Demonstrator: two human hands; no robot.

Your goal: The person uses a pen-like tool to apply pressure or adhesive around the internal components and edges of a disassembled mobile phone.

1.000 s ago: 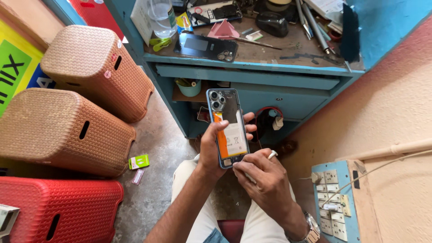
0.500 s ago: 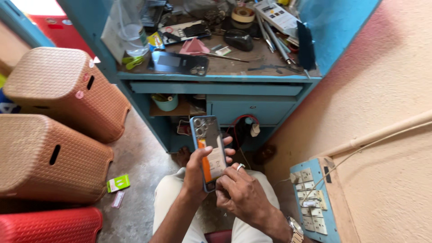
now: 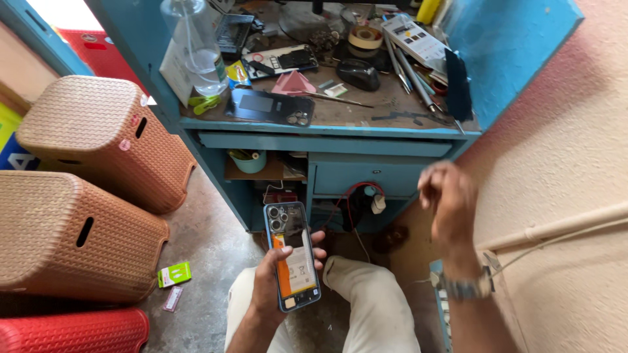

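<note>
My left hand (image 3: pixel 271 284) grips an opened smartphone (image 3: pixel 291 255) over my lap, its back cover off, showing the camera cluster at the top and an orange and white battery below. My right hand (image 3: pixel 448 202) is raised to the right, away from the phone, blurred, fingers loosely curled with nothing seen in them; a metal watch sits on its wrist. A dark phone back cover (image 3: pixel 269 106) lies on the blue workbench (image 3: pixel 327 134) in front of me.
The bench top holds a clear bottle (image 3: pixel 196 49), a second opened phone (image 3: pixel 281 61), a black mouse-shaped object (image 3: pixel 358 74), tape roll, tweezers and tools. Brown woven stools (image 3: pixel 104 140) and a red one (image 3: pixel 72 332) stand left. A pink wall (image 3: pixel 562 170) is right.
My right hand left the phone and rose up to the right. The view tilted up, showing more of the bench. My left hand still holds the phone.
</note>
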